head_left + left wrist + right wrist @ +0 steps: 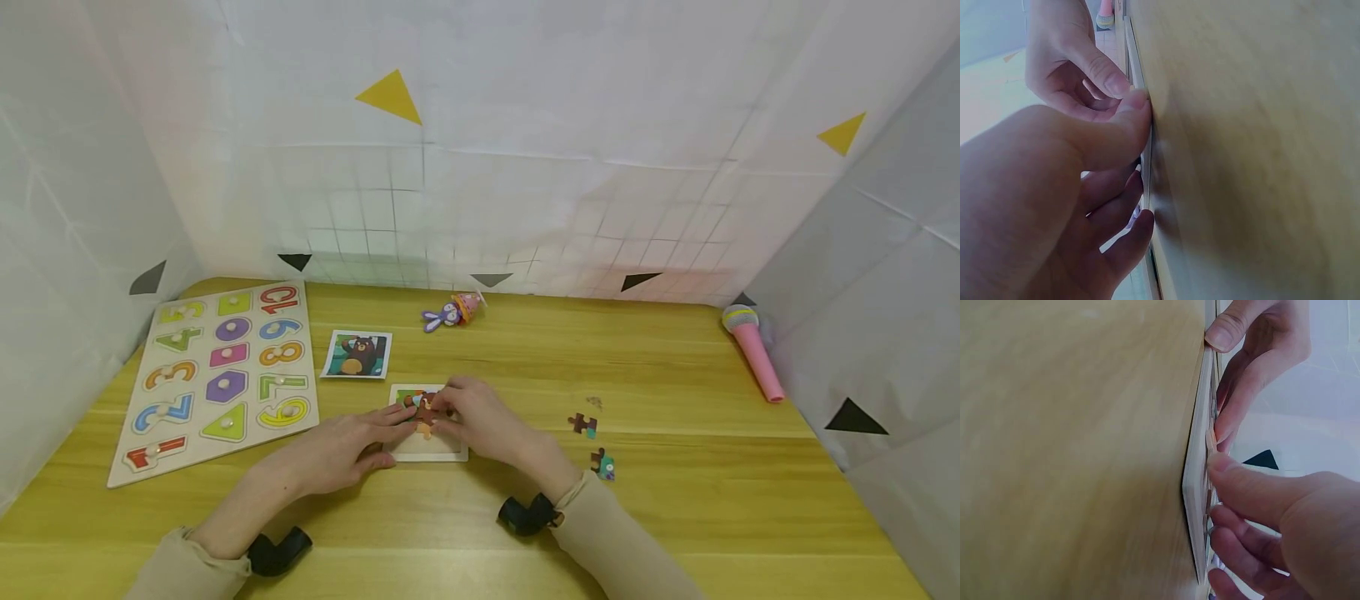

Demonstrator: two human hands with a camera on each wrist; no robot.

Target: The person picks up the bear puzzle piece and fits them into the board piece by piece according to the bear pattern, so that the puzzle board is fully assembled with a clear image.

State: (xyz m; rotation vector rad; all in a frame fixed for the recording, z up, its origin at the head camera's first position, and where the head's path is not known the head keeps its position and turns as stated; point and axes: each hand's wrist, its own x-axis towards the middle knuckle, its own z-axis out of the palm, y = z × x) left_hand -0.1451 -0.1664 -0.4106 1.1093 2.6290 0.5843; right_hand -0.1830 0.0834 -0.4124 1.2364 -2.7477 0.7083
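Pinching a puzzle piece (425, 428) in the partly filled tray (428, 457), the right hand (480, 418) sits beside the outstretched left hand (347, 447).

Jigsaw tray (431, 457), pale-rimmed, lies flat, partly filled; bear-picture pieces (425, 414) within show brown and tan. Loose at right, well apart from tray: brown piece (581, 423) with teal corner; teal-and-brown piece (607, 467), nearer viewer.

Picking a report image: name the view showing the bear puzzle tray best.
The head view, looking down on the bear puzzle tray, shows its face, partly covered by the left hand and right hand. Both wrist views show mainly its edge.
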